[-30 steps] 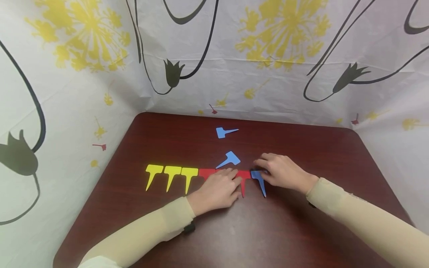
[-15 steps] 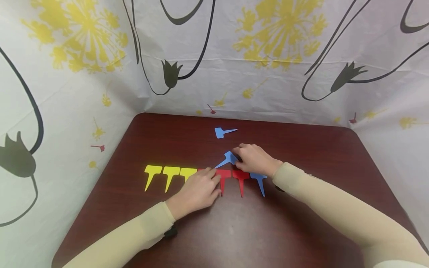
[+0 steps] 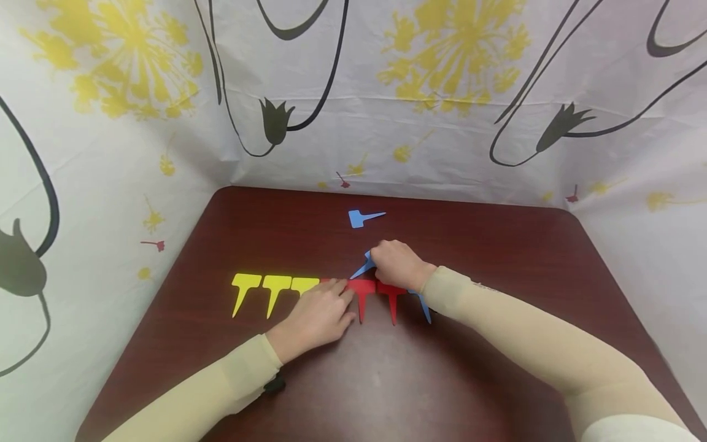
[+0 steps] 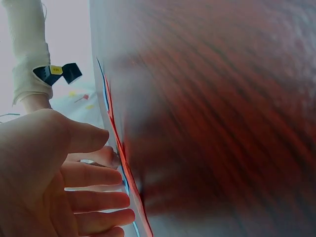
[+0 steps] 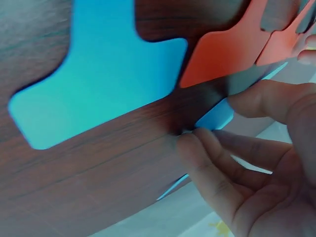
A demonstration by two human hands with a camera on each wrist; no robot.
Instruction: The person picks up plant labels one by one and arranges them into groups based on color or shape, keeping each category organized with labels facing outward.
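My right hand (image 3: 399, 265) pinches the wide head of a blue T-shaped plant label (image 3: 363, 267) just behind the row. In the right wrist view, thumb and fingers close on the edges of this label (image 5: 216, 116). My left hand (image 3: 319, 314) lies with its fingers extended over the leftmost red label, mostly covering it. Two more red labels (image 3: 361, 301) show to its right, stems toward me. A blue label (image 3: 424, 308) ends the row, partly hidden under the right wrist; the right wrist view shows this blue label (image 5: 108, 89) large and flat.
Yellow labels (image 3: 247, 283) form the left part of the row; the third is partly covered by the left hand. Another blue label (image 3: 358, 218) lies farther back on the dark red table (image 3: 469, 239). A patterned cloth (image 3: 331, 147) stands around the table's back and sides.
My right hand has moved left from the row's blue label to the loose blue label and taken hold of its head. My left hand has shifted left along the row, uncovering a red label.
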